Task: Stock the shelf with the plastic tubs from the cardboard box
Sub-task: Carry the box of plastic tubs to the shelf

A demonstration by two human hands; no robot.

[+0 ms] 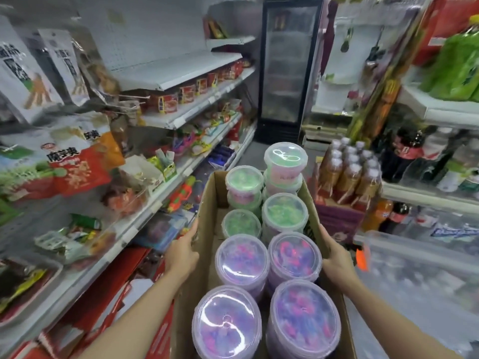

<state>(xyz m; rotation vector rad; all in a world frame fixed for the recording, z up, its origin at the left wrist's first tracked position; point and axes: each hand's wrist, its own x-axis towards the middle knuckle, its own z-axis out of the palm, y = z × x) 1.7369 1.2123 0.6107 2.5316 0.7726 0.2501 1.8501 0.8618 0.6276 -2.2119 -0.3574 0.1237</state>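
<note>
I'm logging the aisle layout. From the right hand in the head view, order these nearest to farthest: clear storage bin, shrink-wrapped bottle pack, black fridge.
1. Clear storage bin, just right of the right hand.
2. Shrink-wrapped bottle pack, ahead on the right.
3. Black fridge, at the aisle's far end.

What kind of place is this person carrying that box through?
Most likely a small grocery or convenience shop. Metal shelves hold packaged snacks, a glass-door fridge stands at the aisle's end, and shrink-wrapped bottled drinks sit stacked on the right.
</note>
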